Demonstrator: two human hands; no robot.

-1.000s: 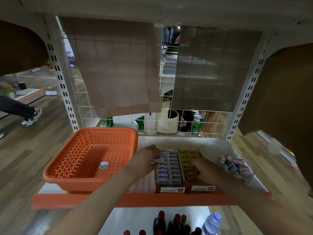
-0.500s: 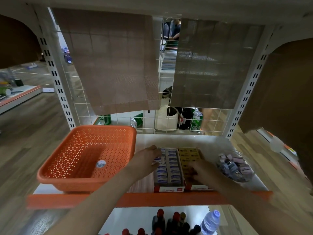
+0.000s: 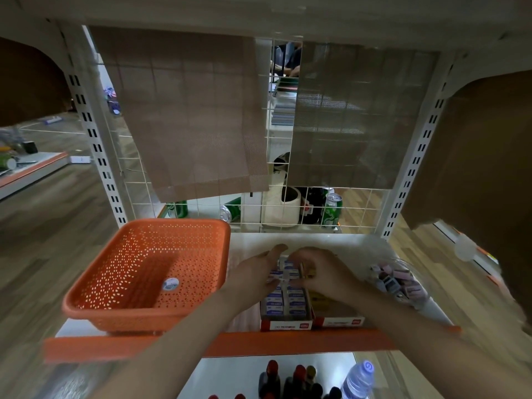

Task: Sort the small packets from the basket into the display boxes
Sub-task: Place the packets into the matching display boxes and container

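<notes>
Both hands (image 3: 290, 272) now drawn together over the display boxes (image 3: 288, 322), fingertips pinching packets (image 3: 283, 296) straight; basket (image 3: 115, 309) empty, so sorting seems nearly finished.

Basket (image 3: 144, 272): your orange perforated basket sits left on the shelf, only a round sticker inside.
Display boxes (image 3: 312, 322): two red-fronted boxes, touching, at the shelf's front edge.
Packets (image 3: 288, 300): blue-white rows fill your left box.
</notes>
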